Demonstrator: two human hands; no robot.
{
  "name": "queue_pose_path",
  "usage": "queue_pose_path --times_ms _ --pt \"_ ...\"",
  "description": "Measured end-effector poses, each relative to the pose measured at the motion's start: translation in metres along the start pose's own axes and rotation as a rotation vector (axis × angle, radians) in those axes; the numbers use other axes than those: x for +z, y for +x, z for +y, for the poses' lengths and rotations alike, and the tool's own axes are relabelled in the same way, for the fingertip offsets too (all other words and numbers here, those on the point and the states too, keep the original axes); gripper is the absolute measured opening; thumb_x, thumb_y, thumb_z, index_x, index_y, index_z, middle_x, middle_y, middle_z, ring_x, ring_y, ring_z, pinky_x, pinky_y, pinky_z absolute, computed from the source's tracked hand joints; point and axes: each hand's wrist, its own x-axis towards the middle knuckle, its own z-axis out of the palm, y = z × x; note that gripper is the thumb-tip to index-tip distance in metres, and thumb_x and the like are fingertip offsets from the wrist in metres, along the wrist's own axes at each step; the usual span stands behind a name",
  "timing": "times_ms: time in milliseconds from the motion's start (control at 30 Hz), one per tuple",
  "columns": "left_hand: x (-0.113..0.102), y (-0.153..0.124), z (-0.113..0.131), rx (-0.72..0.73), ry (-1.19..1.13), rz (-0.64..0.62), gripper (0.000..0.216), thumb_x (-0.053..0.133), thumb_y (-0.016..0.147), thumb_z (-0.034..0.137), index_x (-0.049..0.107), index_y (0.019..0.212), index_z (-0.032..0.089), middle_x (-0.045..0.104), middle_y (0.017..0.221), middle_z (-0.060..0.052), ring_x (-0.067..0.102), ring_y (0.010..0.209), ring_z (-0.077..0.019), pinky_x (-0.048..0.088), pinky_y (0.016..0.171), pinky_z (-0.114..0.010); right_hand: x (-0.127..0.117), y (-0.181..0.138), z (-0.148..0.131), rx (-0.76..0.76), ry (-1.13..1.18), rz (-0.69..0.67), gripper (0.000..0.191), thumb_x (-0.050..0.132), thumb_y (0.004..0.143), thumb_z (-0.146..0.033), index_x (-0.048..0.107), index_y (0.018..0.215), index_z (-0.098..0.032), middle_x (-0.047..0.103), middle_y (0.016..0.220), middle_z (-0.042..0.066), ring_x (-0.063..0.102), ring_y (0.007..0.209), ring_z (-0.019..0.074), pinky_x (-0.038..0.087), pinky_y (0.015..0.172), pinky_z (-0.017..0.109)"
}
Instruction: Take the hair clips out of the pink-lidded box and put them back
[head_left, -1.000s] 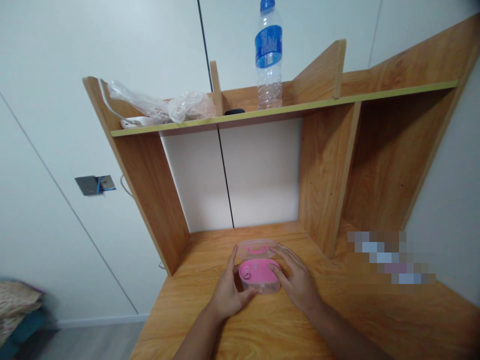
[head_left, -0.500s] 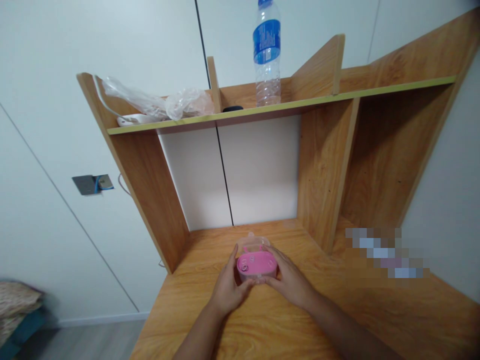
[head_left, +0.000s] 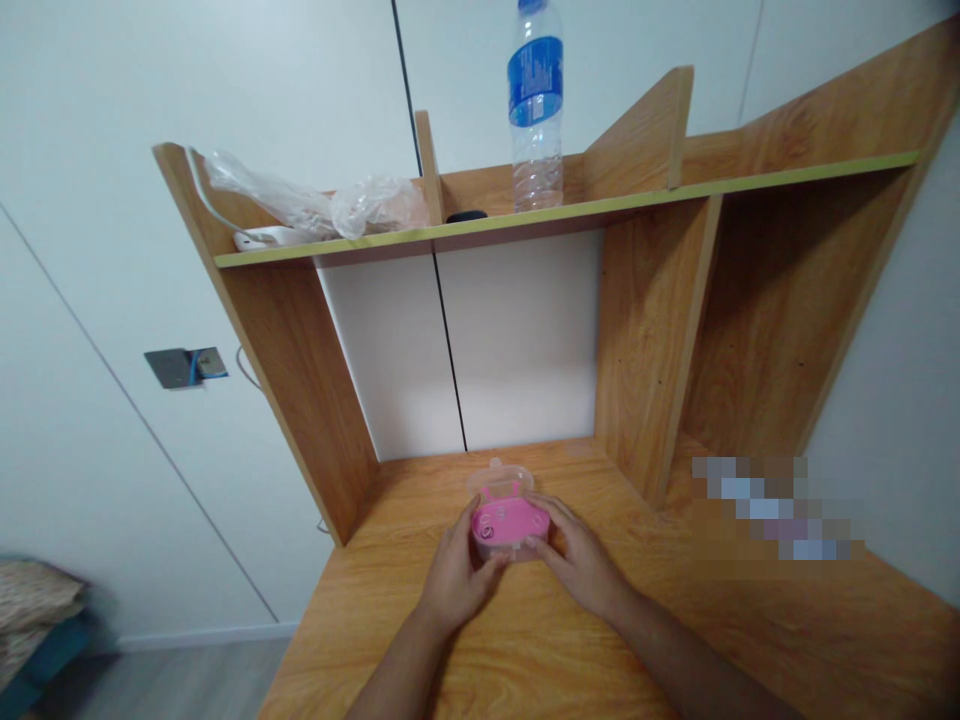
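Observation:
A small oval box [head_left: 510, 520] of clear plastic, with a pink inner tray, is held just above or on the desk. Its transparent lid [head_left: 501, 480] stands open at the back. A few small ring-like items [head_left: 487, 532] show at the tray's left part; they are too small to name. My left hand [head_left: 454, 570] is closed round the box's left end, with its thumb along the front. Round the right end curls my right hand [head_left: 581, 565], its thumb at the front right edge of the tray.
A shelf [head_left: 465, 240] above the wooden desk [head_left: 517, 640] holds an upright water bottle [head_left: 536, 110], a crumpled plastic bag [head_left: 375, 207] and a small black object [head_left: 466, 216]. Wooden uprights [head_left: 637, 350] stand behind. A blurred-out patch [head_left: 776, 515] lies at right.
The box has shifted slightly left, and more of its open lid shows. My right thumb has moved up from the lower front to the tray's edge. My left hand keeps its hold.

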Motion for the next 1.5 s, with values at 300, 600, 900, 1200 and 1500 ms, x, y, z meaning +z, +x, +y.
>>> queue_pose_path --times_ms 300,600,900,1200,1500 --pt "-0.002 0.000 0.007 0.054 0.026 -0.014 0.077 0.074 0.084 0.030 0.037 0.150 0.017 0.058 0.144 -0.016 0.058 0.129 -0.0293 0.044 0.112 -0.048 0.001 0.000 -0.006 -0.018 0.029 0.011 0.044 0.060 0.094 -0.023 0.055 0.138 -0.027 0.055 0.142 0.010 0.050 0.135 0.0268 0.039 0.117 0.051" --pt "-0.007 -0.002 0.009 0.067 0.028 -0.023 0.070 0.065 0.094 0.038 0.034 0.153 0.019 0.051 0.151 -0.016 0.052 0.136 -0.0288 0.040 0.116 -0.047 -0.001 0.000 -0.009 -0.036 0.092 0.039 0.042 0.062 0.096 -0.026 0.055 0.137 -0.027 0.055 0.143 0.010 0.050 0.135 0.0262 0.037 0.118 0.050" --pt "-0.009 0.000 0.008 0.134 0.039 0.020 0.059 0.061 0.097 0.038 0.040 0.150 0.021 0.053 0.147 -0.015 0.052 0.133 -0.0299 0.040 0.114 -0.049 -0.003 0.001 -0.012 -0.060 0.128 0.075 0.038 0.065 0.095 -0.029 0.058 0.133 -0.029 0.057 0.142 0.010 0.052 0.134 0.0272 0.039 0.117 0.050" --pt "-0.011 0.000 0.012 0.195 -0.162 0.231 0.050 0.075 0.085 0.039 0.059 0.131 0.024 0.059 0.130 -0.012 0.052 0.127 -0.0325 0.036 0.113 -0.051 -0.002 0.000 -0.016 -0.040 0.125 0.041 0.048 0.074 0.089 -0.031 0.057 0.134 -0.027 0.059 0.140 0.011 0.054 0.132 0.0285 0.042 0.114 0.048" --pt "-0.018 0.013 -0.007 -0.144 -1.188 0.334 0.038 0.076 0.081 0.045 0.072 0.110 0.022 0.073 0.116 -0.010 0.066 0.111 -0.0281 0.049 0.102 -0.043 0.001 -0.001 -0.009 0.014 -0.002 0.023 0.074 0.077 0.079 -0.021 0.047 0.146 -0.030 0.047 0.152 0.008 0.042 0.142 0.0281 0.033 0.121 0.049"
